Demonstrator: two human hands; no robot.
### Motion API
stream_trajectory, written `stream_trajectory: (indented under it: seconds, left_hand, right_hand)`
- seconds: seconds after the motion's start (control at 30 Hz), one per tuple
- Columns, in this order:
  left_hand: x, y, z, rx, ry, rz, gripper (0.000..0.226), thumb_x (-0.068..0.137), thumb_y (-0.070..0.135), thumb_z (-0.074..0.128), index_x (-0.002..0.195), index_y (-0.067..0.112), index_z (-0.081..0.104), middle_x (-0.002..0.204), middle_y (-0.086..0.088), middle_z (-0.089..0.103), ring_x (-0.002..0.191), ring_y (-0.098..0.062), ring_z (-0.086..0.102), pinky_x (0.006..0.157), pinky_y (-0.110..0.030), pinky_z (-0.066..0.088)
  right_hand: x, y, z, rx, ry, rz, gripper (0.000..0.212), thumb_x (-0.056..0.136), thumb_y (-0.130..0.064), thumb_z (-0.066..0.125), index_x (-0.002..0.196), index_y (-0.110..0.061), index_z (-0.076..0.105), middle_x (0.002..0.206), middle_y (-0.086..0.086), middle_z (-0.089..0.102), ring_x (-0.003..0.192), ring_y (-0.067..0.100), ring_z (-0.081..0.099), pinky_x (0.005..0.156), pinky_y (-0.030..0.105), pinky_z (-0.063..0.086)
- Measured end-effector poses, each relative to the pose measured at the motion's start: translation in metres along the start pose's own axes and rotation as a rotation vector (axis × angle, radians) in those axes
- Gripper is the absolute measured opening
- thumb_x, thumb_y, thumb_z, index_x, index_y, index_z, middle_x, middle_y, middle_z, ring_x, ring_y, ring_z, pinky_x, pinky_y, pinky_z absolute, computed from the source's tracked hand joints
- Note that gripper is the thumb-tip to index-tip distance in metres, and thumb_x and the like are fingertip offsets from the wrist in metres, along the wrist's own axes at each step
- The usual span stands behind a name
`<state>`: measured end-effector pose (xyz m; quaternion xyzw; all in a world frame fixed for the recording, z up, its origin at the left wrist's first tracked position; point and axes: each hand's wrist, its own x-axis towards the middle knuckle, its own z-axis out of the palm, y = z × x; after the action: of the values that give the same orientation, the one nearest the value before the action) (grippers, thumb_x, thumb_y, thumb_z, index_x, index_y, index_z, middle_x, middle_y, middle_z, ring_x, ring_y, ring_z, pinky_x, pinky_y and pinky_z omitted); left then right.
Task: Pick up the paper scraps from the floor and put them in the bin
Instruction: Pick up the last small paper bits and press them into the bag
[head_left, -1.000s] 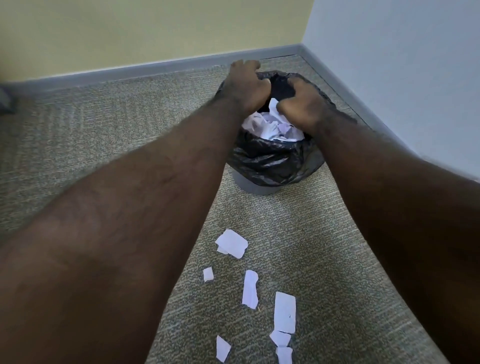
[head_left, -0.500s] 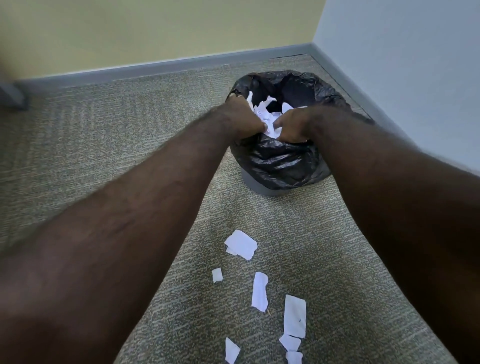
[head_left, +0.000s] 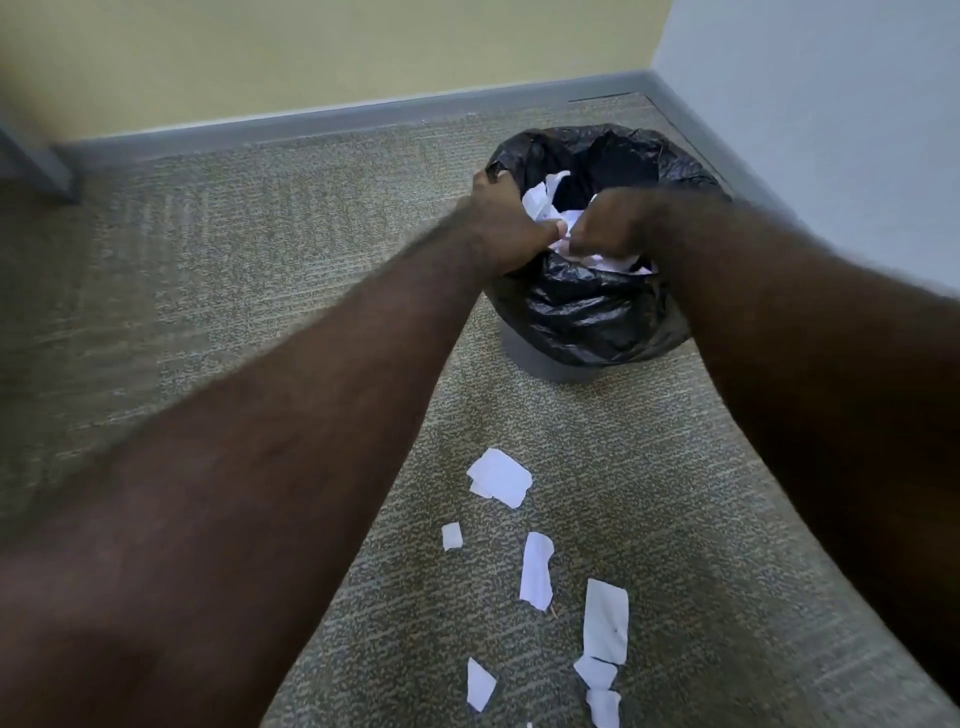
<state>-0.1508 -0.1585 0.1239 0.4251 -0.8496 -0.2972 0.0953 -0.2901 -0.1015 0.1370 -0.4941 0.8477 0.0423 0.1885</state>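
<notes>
Head view, hands (head_left: 566, 228) still clutching scraps (head_left: 540, 200)

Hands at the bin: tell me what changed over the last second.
The left hand and right hand drew back from over the bin toward its near rim, closing together on crumpled paper. The bin and the scraps on the carpet stayed put.
</notes>
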Motion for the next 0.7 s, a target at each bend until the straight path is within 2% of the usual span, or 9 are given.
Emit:
stream_trajectory:
  seconds: [0.1, 0.17, 0.27, 0.4, 0.5, 0.53, 0.6, 0.63, 0.7]
  left_hand:
    - [-0.014, -0.003, -0.002, -0.218, 0.118, 0.014, 0.055, 0.086, 0.049, 0.057, 0.132, 0.017, 0.054, 0.129, -0.007, 0.056, 0.115, -0.026, 0.057, 0.098, -0.043, 0.050]
    - [-0.028, -0.006, -0.001, -0.320, 0.206, 0.035, 0.043, 0.087, 0.041, 0.055, 0.125, 0.020, 0.059, 0.121, 0.001, 0.062, 0.108, -0.017, 0.060, 0.097, -0.037, 0.050]
    - [-0.055, -0.020, 0.006, -0.341, 0.329, 0.035, 0.045, 0.095, 0.027, 0.054, 0.139, 0.017, 0.049, 0.134, 0.001, 0.053, 0.119, -0.007, 0.046, 0.099, -0.018, 0.031]
    - [-0.102, -0.056, 0.027, -0.299, 0.349, 0.015, 0.050, 0.094, 0.022, 0.057, 0.142, 0.015, 0.047, 0.145, -0.007, 0.046, 0.135, -0.017, 0.043, 0.108, -0.020, 0.027]
    - [-0.151, -0.089, 0.057, -0.230, 0.209, 0.005, 0.052, 0.092, 0.017, 0.061, 0.142, 0.015, 0.047, 0.145, -0.009, 0.046, 0.136, -0.020, 0.042, 0.113, -0.026, 0.028]
    - [-0.170, -0.099, 0.070, -0.192, 0.146, 0.011, 0.053, 0.091, 0.015, 0.062, 0.142, 0.013, 0.046, 0.146, -0.010, 0.046, 0.136, -0.021, 0.042, 0.112, -0.024, 0.026]
    - [-0.210, -0.115, 0.092, -0.141, 0.014, 0.042, 0.055, 0.088, 0.011, 0.064, 0.141, 0.009, 0.048, 0.144, -0.012, 0.048, 0.135, -0.023, 0.043, 0.109, -0.017, 0.023]
    - [-0.228, -0.122, 0.103, -0.134, -0.046, 0.066, 0.056, 0.085, 0.013, 0.065, 0.139, 0.007, 0.051, 0.142, -0.012, 0.050, 0.133, -0.022, 0.045, 0.107, -0.011, 0.021]
    - [-0.263, -0.137, 0.126, -0.088, -0.163, 0.148, 0.059, 0.079, 0.023, 0.065, 0.134, 0.004, 0.054, 0.136, -0.009, 0.054, 0.126, -0.018, 0.050, 0.106, -0.006, 0.024]
  right_hand:
    - [-0.024, 0.009, -0.019, 0.093, 0.228, -0.048, 0.033, 0.098, -0.034, 0.054, 0.116, -0.009, 0.068, 0.115, 0.017, 0.067, 0.104, 0.034, 0.063, 0.087, 0.037, 0.048]
    - [-0.050, 0.015, -0.019, 0.274, 0.413, -0.150, 0.032, 0.097, -0.037, 0.052, 0.112, -0.015, 0.070, 0.102, 0.009, 0.070, 0.088, 0.027, 0.064, 0.085, 0.040, 0.054]
    - [-0.086, 0.036, -0.005, 0.445, 0.660, -0.234, 0.031, 0.097, -0.033, 0.051, 0.115, -0.018, 0.070, 0.106, -0.001, 0.066, 0.094, 0.011, 0.059, 0.090, 0.031, 0.049]
    - [-0.130, 0.074, 0.047, 0.606, 0.797, -0.231, 0.026, 0.097, -0.025, 0.051, 0.115, -0.020, 0.069, 0.104, -0.005, 0.059, 0.090, -0.001, 0.053, 0.082, 0.010, 0.041]
    - [-0.161, 0.096, 0.114, 0.614, 0.696, -0.132, 0.023, 0.097, -0.020, 0.055, 0.117, -0.018, 0.066, 0.106, 0.003, 0.060, 0.080, -0.001, 0.052, 0.072, 0.002, 0.040]
    - [-0.172, 0.102, 0.140, 0.619, 0.601, -0.102, 0.024, 0.096, -0.019, 0.059, 0.119, -0.018, 0.066, 0.112, 0.005, 0.062, 0.084, 0.000, 0.055, 0.076, 0.006, 0.045]
    - [-0.197, 0.109, 0.195, 0.614, 0.317, -0.069, 0.036, 0.089, -0.020, 0.069, 0.125, -0.018, 0.062, 0.127, 0.005, 0.060, 0.107, 0.012, 0.059, 0.093, 0.029, 0.052]
    - [-0.210, 0.110, 0.221, 0.583, 0.173, -0.080, 0.046, 0.086, -0.023, 0.074, 0.129, -0.018, 0.060, 0.133, 0.005, 0.057, 0.119, 0.017, 0.056, 0.101, 0.035, 0.048]
    - [-0.234, 0.108, 0.263, 0.529, -0.036, -0.122, 0.070, 0.077, -0.032, 0.081, 0.139, -0.018, 0.051, 0.145, 0.003, 0.047, 0.136, 0.021, 0.043, 0.114, 0.034, 0.034]
